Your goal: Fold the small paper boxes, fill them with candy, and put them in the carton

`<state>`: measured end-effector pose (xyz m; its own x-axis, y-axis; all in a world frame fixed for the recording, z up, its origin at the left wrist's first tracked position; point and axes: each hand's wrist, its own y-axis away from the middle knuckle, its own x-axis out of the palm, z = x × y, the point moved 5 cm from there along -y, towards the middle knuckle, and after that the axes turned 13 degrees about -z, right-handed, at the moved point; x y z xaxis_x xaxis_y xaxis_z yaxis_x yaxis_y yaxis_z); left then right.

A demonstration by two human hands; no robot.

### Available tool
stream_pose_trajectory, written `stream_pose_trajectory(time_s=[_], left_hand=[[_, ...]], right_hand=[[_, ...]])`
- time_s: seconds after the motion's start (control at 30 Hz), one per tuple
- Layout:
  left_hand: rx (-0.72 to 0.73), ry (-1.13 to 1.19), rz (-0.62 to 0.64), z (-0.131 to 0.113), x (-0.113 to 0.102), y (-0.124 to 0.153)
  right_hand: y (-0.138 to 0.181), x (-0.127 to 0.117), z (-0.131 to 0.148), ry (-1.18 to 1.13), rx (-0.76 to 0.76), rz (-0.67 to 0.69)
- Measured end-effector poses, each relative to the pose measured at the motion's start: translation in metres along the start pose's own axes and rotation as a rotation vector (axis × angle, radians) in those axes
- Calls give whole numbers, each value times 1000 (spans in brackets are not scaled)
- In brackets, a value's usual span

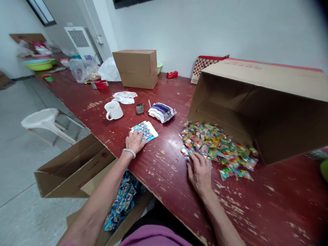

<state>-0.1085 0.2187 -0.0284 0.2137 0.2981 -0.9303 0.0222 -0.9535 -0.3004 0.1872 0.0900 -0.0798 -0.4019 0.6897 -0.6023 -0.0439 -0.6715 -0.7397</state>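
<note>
My left hand [134, 140] lies flat, fingers stretched, on the near edge of a blue printed card packet [145, 131] on the worn red table [166, 171]. My right hand [200, 171] rests palm down at the near edge of a heap of small colourful toy packets [215, 145], its fingertips touching the nearest packets. The heap spills out of a large cardboard box [263, 102] lying on its side. A stack of white and purple packets [161, 112] sits beyond the card.
A white mug [113, 110], a small dark phone [139, 108] and a closed cardboard box [136, 67] stand further back. Open cartons [74, 167] holding blue packets sit on the floor at the left, beside a white plastic stool [42, 119]. A red tape dispenser [172, 74] is near the wall.
</note>
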Motion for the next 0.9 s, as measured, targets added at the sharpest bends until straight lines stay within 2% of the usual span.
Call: stream_pose_trajectory(time_s=[0.1,0.23,0.33,0.43,0.53,0.6,0.63,0.7,0.8,0.83,0.9], left_hand=[[-20,15,24,6,2,-8],[-85,111,-31,3,-7,-6],[-155,261,-65,-6,-15,9],[-170,469,-5,-24,-21,43],[-159,731,175,-52,-29,89],[-294,1128,458,-73,-30,122],[-363,1290,590,-83,-32,136],[-479,1538,821,-100,-36,157],[-516,1720,1090,-118,-39,174],[-507,1748,1144,-122,-39,177],[-486,1774,1144,-126,-37,179]], right_hand=[[-3,0,1,18,6,1],[-6,-5,1,22,37,-13],[-7,-13,8,-43,122,-50],[-4,-18,30,-306,324,-34],[0,-14,59,-788,688,110],[-1,-13,75,-1063,906,195],[-3,-16,80,-1145,968,226],[-9,-23,86,-1199,1000,263],[-16,-36,89,-1195,981,295],[-16,-40,91,-1203,986,301],[-16,-44,94,-1228,1012,308]])
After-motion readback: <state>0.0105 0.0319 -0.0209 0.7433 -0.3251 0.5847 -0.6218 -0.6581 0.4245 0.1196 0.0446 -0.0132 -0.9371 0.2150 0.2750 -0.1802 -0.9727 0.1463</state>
